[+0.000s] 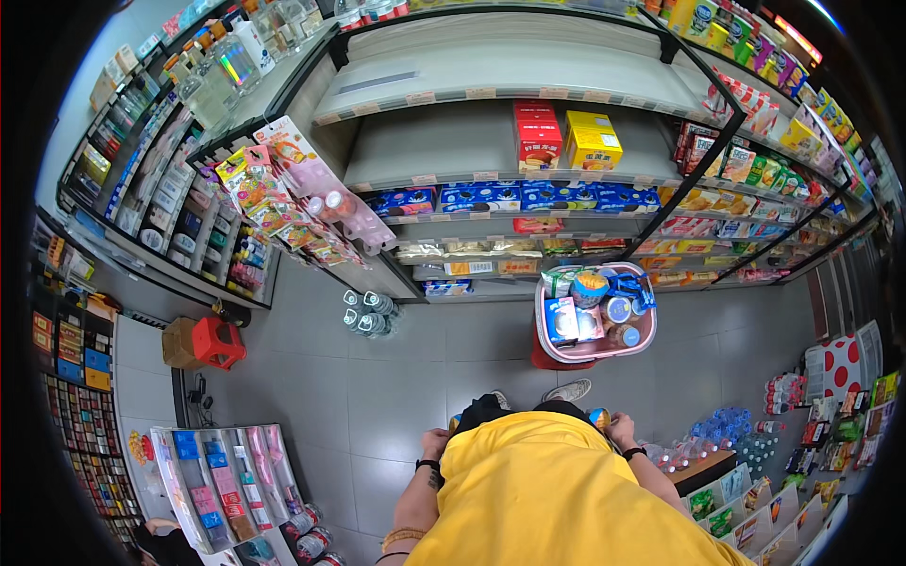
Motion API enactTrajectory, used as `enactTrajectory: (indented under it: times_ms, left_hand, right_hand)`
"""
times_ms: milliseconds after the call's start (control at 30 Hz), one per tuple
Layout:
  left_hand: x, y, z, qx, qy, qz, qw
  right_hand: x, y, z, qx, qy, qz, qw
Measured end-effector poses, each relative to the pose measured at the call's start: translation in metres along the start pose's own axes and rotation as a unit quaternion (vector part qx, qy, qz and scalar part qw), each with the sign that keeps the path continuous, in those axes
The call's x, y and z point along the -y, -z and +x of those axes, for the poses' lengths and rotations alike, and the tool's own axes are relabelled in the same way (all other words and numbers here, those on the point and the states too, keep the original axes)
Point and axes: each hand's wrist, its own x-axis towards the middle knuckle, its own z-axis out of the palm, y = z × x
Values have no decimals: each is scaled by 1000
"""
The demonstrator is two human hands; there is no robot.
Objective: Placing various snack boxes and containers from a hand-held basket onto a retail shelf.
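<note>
My left hand (435, 443) is low at my left side, its fingers curled around a blue-and-yellow package (454, 423) that my shirt mostly hides. At my right side, my right hand (621, 429) grips another blue-and-yellow package (599, 418), also partly covered. Ahead of my feet is a pink plastic basket (546, 347) on top of a red base (541, 358). Inside it are a blue-and-yellow snack tub (590, 289), blue boxes (561, 320), lidded jars (618, 310), a green-and-white bag (559, 283) and blue wrapped packets (628, 286).
A shelf unit (495, 67) faces me, with red (537, 136) and yellow (593, 141) boxes. Water jugs (371, 313), a red stool (219, 343) and a cardboard box (180, 342) stand left. Bottles (722, 426) are at right. Another person's arm (161, 525) shows lower left.
</note>
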Motion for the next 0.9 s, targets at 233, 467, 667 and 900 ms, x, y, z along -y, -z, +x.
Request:
enactTrajectory:
  times_ms: [233, 467, 667, 900]
  left_hand:
    - [-6, -6, -8, 2, -26, 6, 1000]
    - [-16, -5, -18, -20, -21, 29, 999]
    - [-17, -5, -18, -15, -7, 36, 999]
    - [-28, 0, -21, -15, -9, 26, 1000]
  right_hand:
    - [-4, -4, 8, 6, 6, -13, 1000]
    - [6, 0, 1, -4, 2, -10, 1000]
    - [5, 0, 1, 7, 2, -2, 1000]
    - [12, 1, 1, 8, 3, -18, 1000]
